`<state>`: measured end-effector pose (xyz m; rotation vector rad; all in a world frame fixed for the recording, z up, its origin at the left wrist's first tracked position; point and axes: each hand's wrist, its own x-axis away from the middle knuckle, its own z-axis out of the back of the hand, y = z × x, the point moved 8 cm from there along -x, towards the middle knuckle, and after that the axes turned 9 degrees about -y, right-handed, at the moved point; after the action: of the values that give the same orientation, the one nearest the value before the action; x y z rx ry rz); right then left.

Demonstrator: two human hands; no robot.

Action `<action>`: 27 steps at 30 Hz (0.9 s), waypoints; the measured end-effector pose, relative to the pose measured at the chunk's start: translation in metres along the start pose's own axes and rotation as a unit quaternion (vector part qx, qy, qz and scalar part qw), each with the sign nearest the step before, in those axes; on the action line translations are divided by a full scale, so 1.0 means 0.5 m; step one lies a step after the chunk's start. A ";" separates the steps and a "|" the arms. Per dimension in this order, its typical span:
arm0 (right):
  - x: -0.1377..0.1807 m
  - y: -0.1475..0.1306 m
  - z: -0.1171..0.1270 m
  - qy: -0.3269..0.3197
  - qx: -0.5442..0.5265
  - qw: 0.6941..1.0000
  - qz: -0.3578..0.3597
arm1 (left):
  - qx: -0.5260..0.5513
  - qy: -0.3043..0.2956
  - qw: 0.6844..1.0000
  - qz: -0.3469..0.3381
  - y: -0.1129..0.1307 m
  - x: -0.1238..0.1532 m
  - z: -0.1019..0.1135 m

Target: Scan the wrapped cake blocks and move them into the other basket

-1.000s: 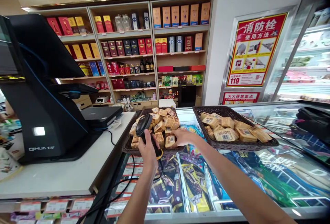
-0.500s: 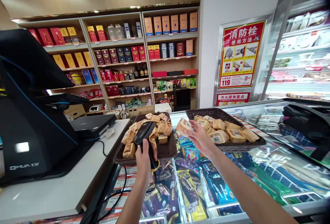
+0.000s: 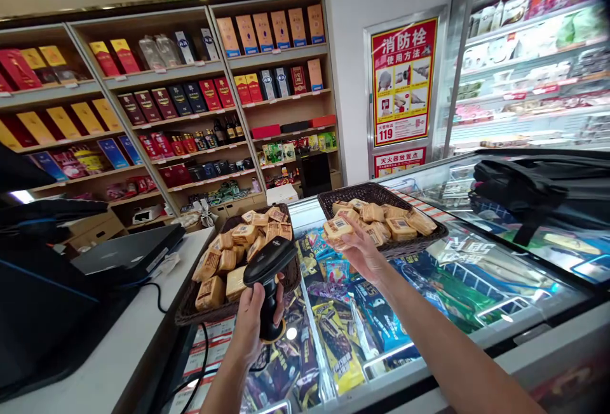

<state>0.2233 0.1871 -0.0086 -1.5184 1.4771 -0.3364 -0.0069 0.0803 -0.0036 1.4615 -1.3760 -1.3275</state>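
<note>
My left hand (image 3: 251,325) grips the handle of a black barcode scanner (image 3: 267,267), its head level with the near edge of the left wicker basket (image 3: 188,309). That basket is piled with tan wrapped snack packets (image 3: 223,260). My right hand (image 3: 363,255) holds one such packet (image 3: 337,228) up, label toward me, between the two baskets. The right wicker basket (image 3: 328,199) holds several more of the same packets (image 3: 393,220). Both baskets rest on the glass lid of a chest freezer (image 3: 481,296).
A black register terminal (image 3: 42,312) and a flat black device (image 3: 124,252) sit on the white counter (image 3: 109,369) at left, with a cable running down. A black bag (image 3: 519,188) lies on the freezer at right. Shelves of boxed goods line the back wall.
My right hand lifted a packet out of the left basket and carried it right, toward the other basket. The scanner stayed in my left hand. My view swung to the right.
</note>
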 end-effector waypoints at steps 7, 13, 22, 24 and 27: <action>0.006 0.002 -0.012 -0.038 0.018 0.999 -0.016 | -0.018 -0.054 0.998 0.015 -0.002 0.003 -0.009; 0.008 0.006 -0.021 -0.056 0.018 0.998 -0.023 | -0.046 -0.098 0.994 0.008 -0.014 -0.005 -0.007; 0.012 0.006 -0.034 -0.070 0.016 0.997 -0.031 | -0.053 -0.097 0.994 0.015 -0.023 -0.003 -0.010; 0.012 0.007 -0.033 -0.076 0.008 0.996 -0.035 | -0.052 -0.096 0.994 0.012 -0.020 -0.003 -0.010; 0.011 0.010 -0.031 -0.083 0.000 0.996 -0.036 | -0.056 -0.089 0.994 0.002 -0.013 -0.005 -0.007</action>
<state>0.2101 0.1764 -0.0068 -1.5640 1.2951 -0.2463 -0.0016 0.0833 -0.0087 1.2904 -1.3908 -1.5373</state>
